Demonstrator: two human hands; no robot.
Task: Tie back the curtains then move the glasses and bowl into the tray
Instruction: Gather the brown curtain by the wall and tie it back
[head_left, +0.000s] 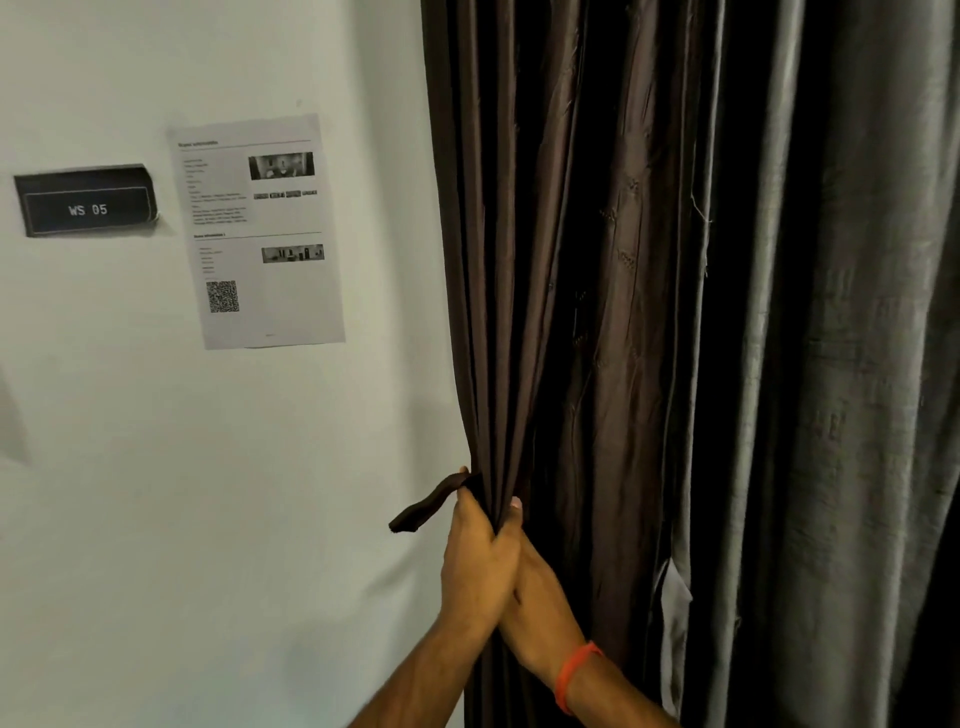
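While my left hand (475, 561) and right hand (535, 613) both clench the gathered brown curtain (545, 312), its tie strap (423, 506) sticks out just left of the curtain's edge, beside my left fingers (465, 506)

Two hands meet at the left edge of a dark brown curtain (561, 312), bunching its folds together. The left hand (475, 566) wraps around the gathered fabric, touching the right hand (540, 613), whose thumb presses the folds from the right. A dark tie-back strap (423, 506) sticks out to the left above the left hand, over the white wall (208, 493). The right wrist carries an orange band (574, 675). A grey curtain (841, 364) hangs to the right. On the wall, a printed sheet (257, 231) hangs beside a black sign (85, 202) reading "WS 05".
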